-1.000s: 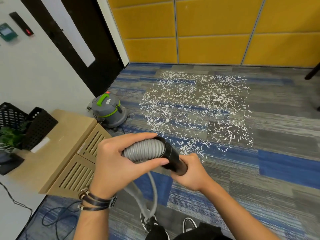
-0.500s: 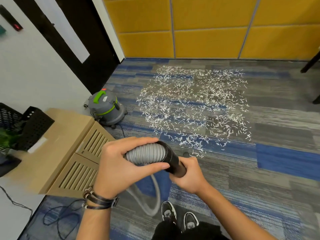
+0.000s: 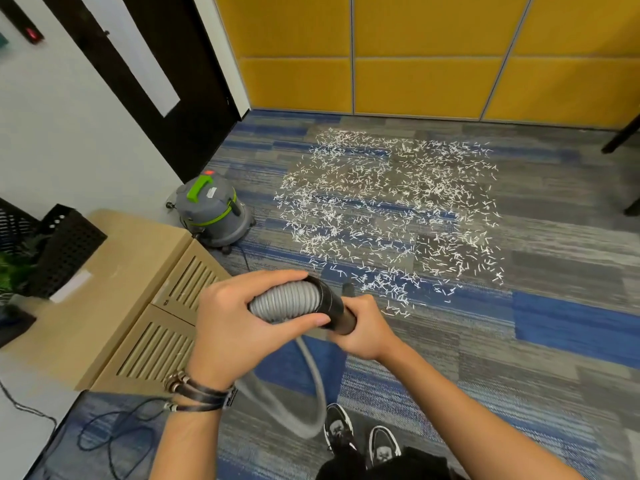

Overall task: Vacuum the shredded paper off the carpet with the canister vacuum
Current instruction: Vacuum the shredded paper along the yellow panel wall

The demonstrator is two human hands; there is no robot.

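The grey hose (image 3: pixel 287 301) was gripped in the left hand (image 3: pixel 239 327) and its black tube (image 3: pixel 329 299) in the right hand (image 3: pixel 367 330), with shredded paper (image 3: pixel 388 209) strewn just beyond them, where strips could be scattered by a hurried sweep.

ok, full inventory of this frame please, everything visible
shredded paper: many strips, white, scattered mid-carpet
carpet: one, blue-grey, whole floor
canister vacuum: one, grey with green handle, by wall left of paper
hose: one, grey ribbed, from left hand looping to floor
wand: one, black, joined to hose
cabinet: one, beige, slatted doors, left
mesh bins: two, black, at cabinet's far left
wall panels: several, yellow, far wall
door: one, dark, behind vacuum
cable: one, black, floor bottom left
shoes: two, black-white, bottom edge
left hand: one, grips hose
right hand: one, grips wand
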